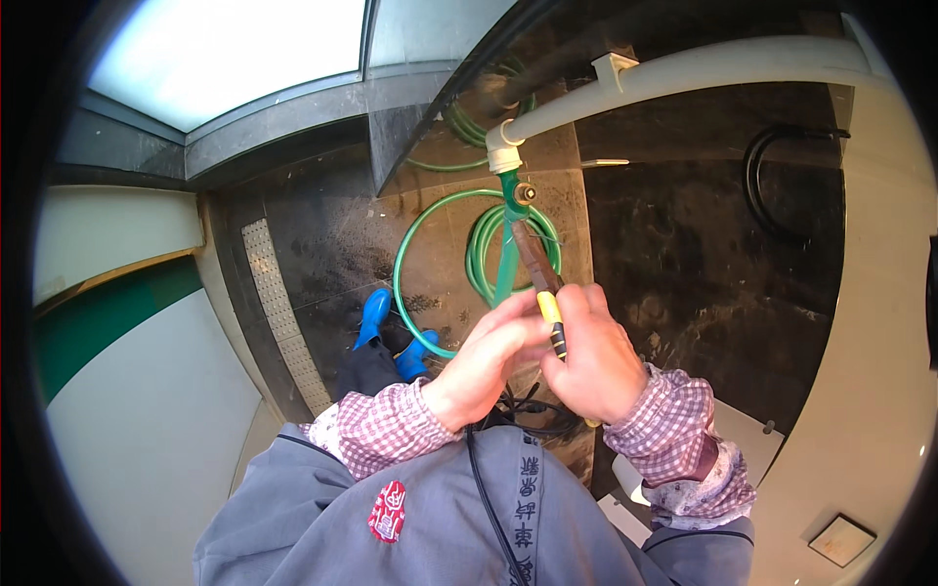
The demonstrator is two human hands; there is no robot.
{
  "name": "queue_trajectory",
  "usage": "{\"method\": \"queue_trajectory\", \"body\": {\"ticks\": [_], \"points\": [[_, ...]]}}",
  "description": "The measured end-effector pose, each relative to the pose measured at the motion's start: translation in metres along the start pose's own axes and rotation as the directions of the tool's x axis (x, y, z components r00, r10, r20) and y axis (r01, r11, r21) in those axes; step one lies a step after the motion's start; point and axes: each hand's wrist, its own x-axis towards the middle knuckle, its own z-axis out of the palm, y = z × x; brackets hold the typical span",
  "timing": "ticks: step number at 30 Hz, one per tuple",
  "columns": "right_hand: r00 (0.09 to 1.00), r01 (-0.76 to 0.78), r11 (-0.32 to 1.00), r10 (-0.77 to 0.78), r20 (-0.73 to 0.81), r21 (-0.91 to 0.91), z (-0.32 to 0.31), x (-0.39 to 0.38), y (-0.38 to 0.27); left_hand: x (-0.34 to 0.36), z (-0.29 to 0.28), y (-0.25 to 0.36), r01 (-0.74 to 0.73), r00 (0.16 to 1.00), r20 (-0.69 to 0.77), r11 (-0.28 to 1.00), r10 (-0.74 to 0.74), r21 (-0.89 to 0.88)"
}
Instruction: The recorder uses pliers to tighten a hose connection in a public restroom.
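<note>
Hands point(547, 361) clamped together on yellow-black tool handle point(553, 322), handle's lower end hidden.

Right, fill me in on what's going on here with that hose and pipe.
A person in a grey vest and checked sleeves stands over a dark wet floor. Both hands grip a yellow-and-black handled tool: the left hand and right hand close around its handle. Its rusty brown shaft reaches up to the green tap at the end of a white pipe. A green hose lies coiled below, beside blue boots.
</note>
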Motion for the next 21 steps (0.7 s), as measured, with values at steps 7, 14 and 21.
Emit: {"method": "queue_trajectory", "body": {"ticks": [7,14,21], "points": [[0.995,0.029,0.935,-0.062,-0.083,-0.353,0.010,-0.002,-0.007,0.045,0.005,-0.006,0.013,0.974,-0.223,0.992,-0.041,-0.124],[0.991,-0.057,0.786,-0.029,0.129,0.616,-0.022,-0.016,0.019,0.047,0.015,-0.001,0.025,0.925,-0.378,0.999,-0.035,-0.029],[0.838,-0.512,-0.288,-0.375,0.397,0.809,0.012,-0.022,0.056,0.042,0.008,0.005,0.052,0.935,-0.354,0.997,-0.028,0.060]]}}
